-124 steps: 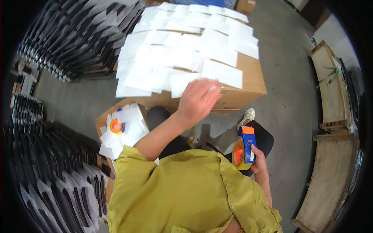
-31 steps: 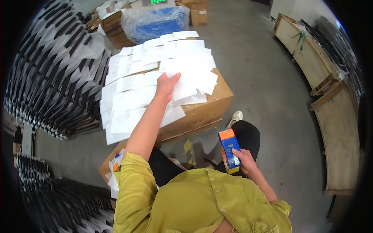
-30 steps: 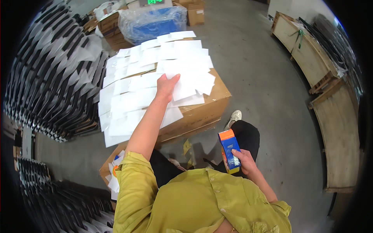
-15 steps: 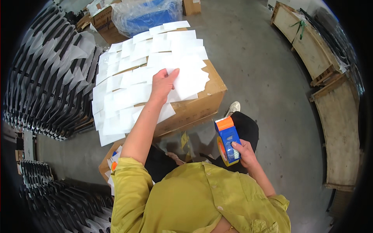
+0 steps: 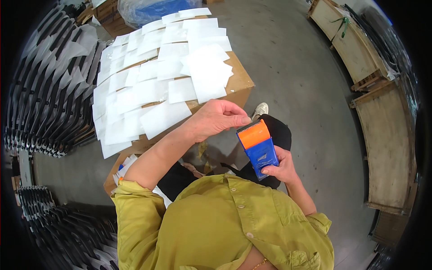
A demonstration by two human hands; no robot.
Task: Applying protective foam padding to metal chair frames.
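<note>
We note the tape dispenser (image 5: 258,150) in front of the body, over the right leg, its lower end in the right-hand grip (image 5: 280,166), which is wrapped round it. The fingers behind the blue body are hidden, and we cannot see the tape roll. The left-hand grip (image 5: 218,119) is just beside the toothed edge, thumb and forefinger close together; we cannot tell whether they pinch tape. White sheets (image 5: 209,72) overlap on the cardboard box (image 5: 239,76); glare blurs their edges at the near right. The left forearm and sleeve (image 5: 139,202) partly cover a smaller box (image 5: 109,181); the upper edge cuts off a blue bundle (image 5: 162,10). The dispenser's long axis slants slightly left going away from us, orange toothed end pointing toward the cardboard box.
</note>
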